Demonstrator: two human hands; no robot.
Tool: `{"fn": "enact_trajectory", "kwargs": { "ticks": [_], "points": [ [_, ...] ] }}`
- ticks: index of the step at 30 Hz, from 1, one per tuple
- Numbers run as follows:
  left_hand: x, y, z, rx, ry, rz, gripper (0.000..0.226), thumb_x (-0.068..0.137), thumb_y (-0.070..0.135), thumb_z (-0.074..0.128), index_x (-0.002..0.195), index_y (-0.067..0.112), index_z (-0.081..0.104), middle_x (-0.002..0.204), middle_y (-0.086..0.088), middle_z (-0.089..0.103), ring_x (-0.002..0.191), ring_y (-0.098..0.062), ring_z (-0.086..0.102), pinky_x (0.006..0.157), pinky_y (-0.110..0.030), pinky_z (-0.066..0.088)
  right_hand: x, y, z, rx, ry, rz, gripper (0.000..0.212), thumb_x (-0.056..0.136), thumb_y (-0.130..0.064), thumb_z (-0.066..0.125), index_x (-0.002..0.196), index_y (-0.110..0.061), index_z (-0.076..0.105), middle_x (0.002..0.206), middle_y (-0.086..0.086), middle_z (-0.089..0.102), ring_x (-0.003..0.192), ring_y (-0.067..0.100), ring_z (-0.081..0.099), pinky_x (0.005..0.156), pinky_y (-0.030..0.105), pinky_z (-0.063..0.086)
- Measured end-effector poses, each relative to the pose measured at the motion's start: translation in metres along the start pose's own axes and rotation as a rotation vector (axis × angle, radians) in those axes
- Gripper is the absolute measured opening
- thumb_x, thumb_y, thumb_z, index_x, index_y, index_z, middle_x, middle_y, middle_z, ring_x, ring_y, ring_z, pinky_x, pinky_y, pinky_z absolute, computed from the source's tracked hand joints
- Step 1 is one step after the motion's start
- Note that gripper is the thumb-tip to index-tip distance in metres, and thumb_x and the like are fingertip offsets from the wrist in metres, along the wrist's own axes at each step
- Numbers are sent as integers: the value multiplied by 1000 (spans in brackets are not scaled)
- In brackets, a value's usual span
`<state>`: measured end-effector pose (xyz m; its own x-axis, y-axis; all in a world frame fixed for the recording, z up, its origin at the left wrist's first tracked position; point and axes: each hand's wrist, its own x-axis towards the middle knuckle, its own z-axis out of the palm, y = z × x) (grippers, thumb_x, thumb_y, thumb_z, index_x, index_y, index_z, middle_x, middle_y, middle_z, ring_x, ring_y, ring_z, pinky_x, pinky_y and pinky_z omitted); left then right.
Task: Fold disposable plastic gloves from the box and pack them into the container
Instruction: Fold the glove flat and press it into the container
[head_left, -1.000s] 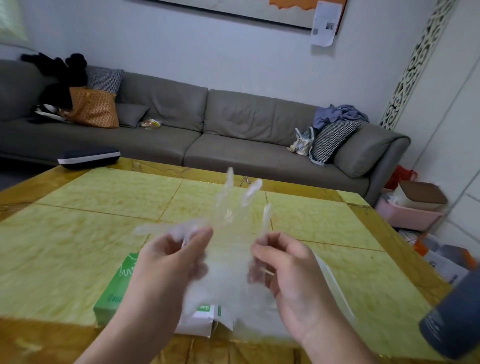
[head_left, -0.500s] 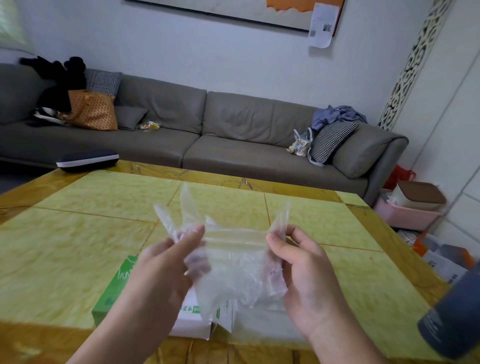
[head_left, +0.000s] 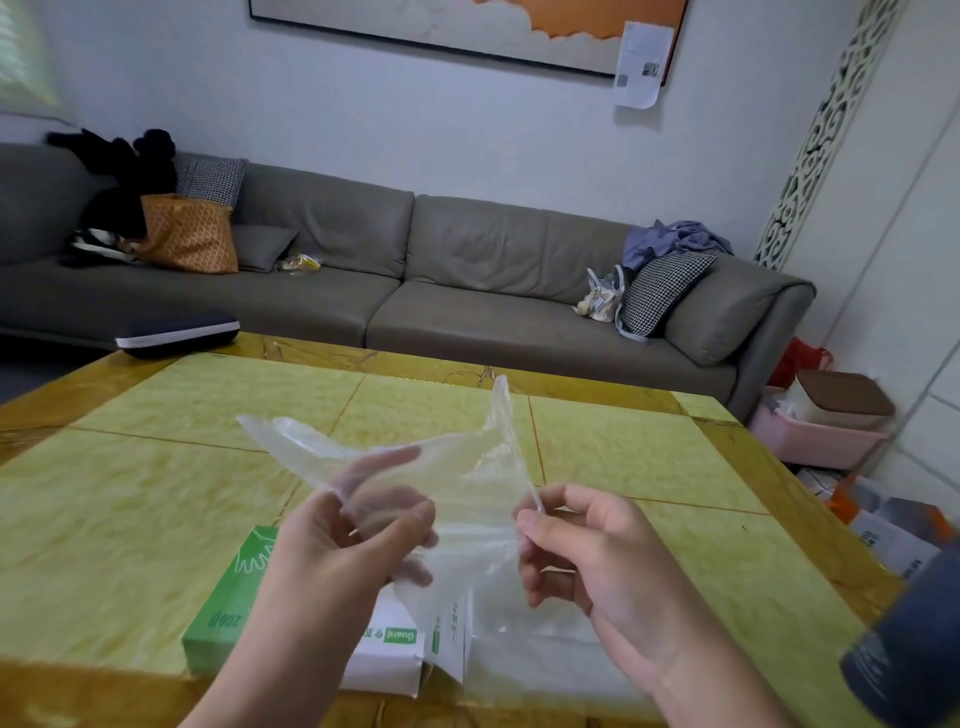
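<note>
A clear plastic glove (head_left: 457, 467) hangs in the air between my two hands, above the table. My left hand (head_left: 332, 545) grips its left side, with some fingers behind the film. My right hand (head_left: 587, 551) pinches the glove's right edge between thumb and forefinger. Glove fingers stick out to the upper left and straight up. The green and white glove box (head_left: 234, 623) lies on the table under my left forearm, its open white end toward the middle. A clear container (head_left: 550, 654) lies below my right hand; I can barely make out its outline.
The yellow-green table (head_left: 156, 493) has a golden-brown border. A dark grey cylinder (head_left: 909, 660) stands at the right edge of view. A dark case (head_left: 176, 332) sits beyond the table's far left corner. A grey sofa (head_left: 415, 280) runs behind.
The glove was bunched and folded down between my hands; now it is spread out again, with fingers pointing up-left and up. My hands have moved slightly apart.
</note>
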<state>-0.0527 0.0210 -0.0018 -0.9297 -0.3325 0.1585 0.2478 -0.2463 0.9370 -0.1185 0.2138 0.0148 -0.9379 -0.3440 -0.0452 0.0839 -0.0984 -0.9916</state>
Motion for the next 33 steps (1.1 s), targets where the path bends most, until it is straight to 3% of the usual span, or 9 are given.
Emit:
{"fn": "enact_trajectory", "kwargs": {
  "ticks": [4,7,12,16,19,22,24,29,33],
  "points": [
    [-2,-3,3,-49,-57,-35,63,81,-3,74,130,36,69,92,-20,69,73,-31,67,57,-35,58,-1,4,7,143,-51,48,19,81,-23,82,86,-9,72,80,17,60,71,28,62,60,39,55],
    [-2,-7,7,-34,-103,-3,72,82,-7,71,135,43,64,94,-22,68,74,-33,67,61,-39,58,-3,9,17,236,-48,85,21,82,-13,80,95,-3,69,94,23,72,83,34,70,69,39,59],
    [-3,0,0,15,-86,3,70,78,1,78,132,44,65,102,-19,73,84,-37,73,67,-41,61,-5,2,11,270,59,-26,11,97,8,52,98,1,60,84,26,69,70,33,69,58,37,59],
    [1,20,-16,-318,-173,-264,81,57,34,93,128,8,62,122,-30,68,110,-50,68,94,-62,50,-5,-3,1,154,10,-46,14,96,10,48,97,2,60,79,23,66,63,32,65,52,37,56],
    [7,33,-33,-526,-180,-450,78,85,58,64,123,-10,62,127,-37,62,116,-55,63,108,-64,43,-6,-6,-6,77,-70,-24,15,95,10,48,94,1,60,80,26,65,63,34,63,50,36,55],
    [13,29,-34,-83,-192,-370,48,93,38,69,108,-8,74,118,-29,70,97,-45,73,77,-46,64,-7,-5,-12,-17,-170,31,13,94,10,52,93,1,62,82,28,66,67,37,64,52,37,55],
    [14,23,-32,130,-115,-274,24,91,20,70,94,-3,78,104,-27,74,83,-43,75,62,-39,64,-7,-6,-14,-69,-217,63,8,88,7,59,92,0,63,83,27,66,68,37,64,52,37,55],
    [15,17,-31,82,12,-215,21,95,15,63,96,0,78,92,-28,73,74,-38,74,56,-38,62,-5,-9,-28,11,-160,53,15,84,10,60,84,-3,67,79,25,61,61,31,58,46,36,54],
    [16,23,-34,19,-122,-399,39,91,31,64,113,0,75,107,-26,74,88,-44,74,66,-41,65,-3,-9,-33,31,-165,35,17,82,9,58,83,-5,68,80,24,60,59,30,56,45,36,53]
  ]
}}
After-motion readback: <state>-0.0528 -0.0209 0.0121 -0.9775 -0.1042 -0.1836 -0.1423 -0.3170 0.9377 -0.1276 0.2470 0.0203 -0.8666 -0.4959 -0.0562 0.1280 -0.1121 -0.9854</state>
